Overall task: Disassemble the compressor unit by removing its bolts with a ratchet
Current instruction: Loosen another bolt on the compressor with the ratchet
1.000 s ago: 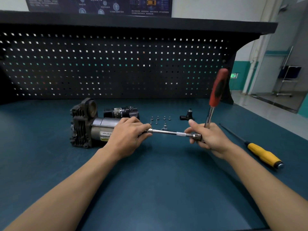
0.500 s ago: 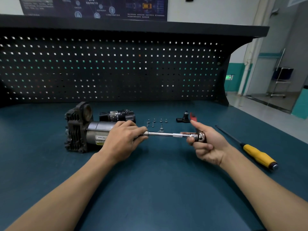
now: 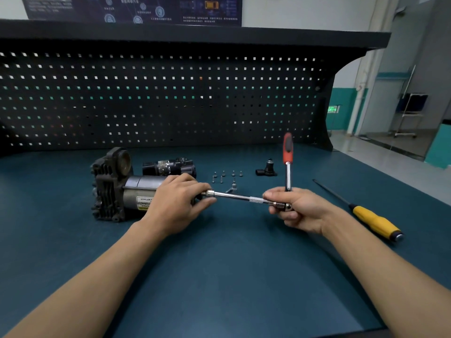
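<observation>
The compressor unit (image 3: pixel 114 189) lies on its side on the blue bench, black finned head at the left, silver motor can pointing right. My left hand (image 3: pixel 178 203) wraps over the can's right end and grips the socket end of a long chrome extension bar (image 3: pixel 234 196). The bar runs right into the ratchet head, which my right hand (image 3: pixel 296 211) grips. The ratchet (image 3: pixel 288 164) has a red and black handle that stands nearly upright above my right hand. Several loose bolts (image 3: pixel 225 175) lie behind the bar.
A removed black cylindrical part (image 3: pixel 170 167) lies behind the compressor. A small black fitting (image 3: pixel 267 168) stands right of the bolts. A yellow-handled screwdriver (image 3: pixel 363 213) lies at the right. A black pegboard (image 3: pixel 158 98) backs the bench; the bench's right edge drops to the floor.
The ratchet handle swung down away from me half a second ago and has now swung back up to nearly upright. My left hand has stayed on the compressor's end.
</observation>
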